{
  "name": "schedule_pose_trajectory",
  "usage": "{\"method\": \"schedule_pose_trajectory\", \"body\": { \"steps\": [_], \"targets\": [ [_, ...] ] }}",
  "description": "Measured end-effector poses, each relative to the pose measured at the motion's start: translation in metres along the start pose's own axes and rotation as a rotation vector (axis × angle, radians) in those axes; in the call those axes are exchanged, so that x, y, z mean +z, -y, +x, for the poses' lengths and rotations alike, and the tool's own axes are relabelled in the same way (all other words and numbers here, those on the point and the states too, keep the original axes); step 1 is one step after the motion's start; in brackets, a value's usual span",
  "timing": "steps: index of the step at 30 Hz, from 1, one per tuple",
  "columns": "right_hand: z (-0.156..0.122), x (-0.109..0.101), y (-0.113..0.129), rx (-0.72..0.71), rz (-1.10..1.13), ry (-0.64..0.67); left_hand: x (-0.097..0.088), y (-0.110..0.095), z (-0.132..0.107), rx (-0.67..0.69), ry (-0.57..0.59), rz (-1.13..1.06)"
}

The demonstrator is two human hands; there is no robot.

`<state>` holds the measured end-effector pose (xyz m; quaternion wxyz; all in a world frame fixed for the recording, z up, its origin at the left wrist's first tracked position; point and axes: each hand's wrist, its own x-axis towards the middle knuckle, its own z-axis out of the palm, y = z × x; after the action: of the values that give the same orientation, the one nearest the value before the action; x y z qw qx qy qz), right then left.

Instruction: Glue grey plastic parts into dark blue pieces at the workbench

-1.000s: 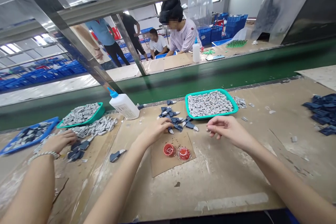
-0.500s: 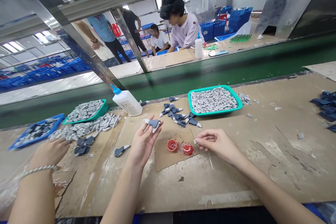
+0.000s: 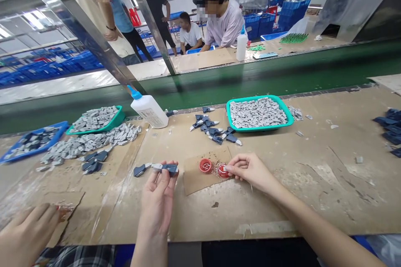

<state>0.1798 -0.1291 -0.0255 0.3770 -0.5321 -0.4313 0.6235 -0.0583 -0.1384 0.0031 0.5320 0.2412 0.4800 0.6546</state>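
Note:
My left hand [image 3: 158, 196] is closed around a dark blue plastic part [image 3: 169, 169] with a light grey tip, held up off the cardboard. In a pinch between thumb and fingers, my right hand [image 3: 252, 170] has a small light grey plastic piece [image 3: 227, 168], right at the right-hand red cap [image 3: 222, 171]. Beside it lies another red cap [image 3: 205, 165] containing clear liquid. Both sit on a small cardboard square [image 3: 194, 183] dotted with droplets. Another dark blue part [image 3: 139, 170] with a grey end lies just left of my left hand.
Beyond my hands are a pile of blue-and-grey parts [image 3: 207, 127], a green tray [image 3: 291, 123] of small grey pieces and a white glue bottle [image 3: 151, 112]. Grey pieces [image 3: 90, 144] heap at left. A co-worker's hand [image 3: 34, 227] is at lower left. A green conveyor [image 3: 200, 91] runs behind.
My left hand has come down and nearer, turning the blue part. My right hand has moved slightly left, bringing the grey piece to the red cap. The co-worker's hand has drawn back from the pile.

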Motion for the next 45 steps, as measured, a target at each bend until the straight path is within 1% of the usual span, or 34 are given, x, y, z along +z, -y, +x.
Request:
{"method": "schedule_pose_trajectory", "body": {
  "steps": [3,7,12,15,19,24,29,33,35,36,38,41,43,44,45],
  "targets": [
    [0.001,-0.001,-0.002,0.003,0.010,0.007,0.001,0.007,-0.007,-0.001,0.013,0.016],
    [0.001,-0.004,-0.003,0.007,0.036,0.029,0.005,0.014,-0.015,0.010,-0.016,0.094],
    [-0.006,-0.009,0.008,0.046,0.085,0.079,0.012,0.029,-0.026,0.060,-0.013,0.210],
    [-0.017,-0.009,0.019,0.021,0.143,0.135,0.021,0.039,-0.035,0.081,0.041,0.251],
    [-0.032,-0.005,0.033,-0.028,0.163,0.173,0.035,0.048,-0.047,0.068,0.133,0.248],
    [-0.036,0.000,0.034,-0.042,0.160,0.206,0.046,0.050,-0.051,0.093,0.189,0.234],
    [-0.036,0.001,0.029,-0.019,0.108,0.199,0.053,0.050,-0.055,0.101,0.213,0.238],
    [-0.036,-0.004,0.026,0.007,0.065,0.286,0.056,0.048,-0.059,0.154,0.260,0.279],
    [-0.037,-0.006,0.027,-0.005,0.015,0.305,0.054,0.048,-0.059,0.182,0.302,0.308],
    [-0.037,-0.007,0.029,-0.018,-0.015,0.302,0.053,0.048,-0.058,0.176,0.322,0.320],
    [-0.038,-0.007,0.034,-0.049,-0.085,0.278,0.052,0.048,-0.056,0.117,0.353,0.332],
    [-0.036,-0.010,0.046,-0.105,-0.193,0.253,0.055,0.048,-0.052,-0.004,0.339,0.330],
    [-0.028,-0.021,0.056,-0.156,-0.254,0.229,0.058,0.044,-0.048,-0.032,0.285,0.313],
    [-0.020,-0.031,0.062,-0.193,-0.298,0.189,0.058,0.040,-0.044,-0.021,0.248,0.304],
    [-0.011,-0.043,0.067,-0.232,-0.363,0.117,0.056,0.036,-0.039,0.005,0.205,0.297]
  ]
}}
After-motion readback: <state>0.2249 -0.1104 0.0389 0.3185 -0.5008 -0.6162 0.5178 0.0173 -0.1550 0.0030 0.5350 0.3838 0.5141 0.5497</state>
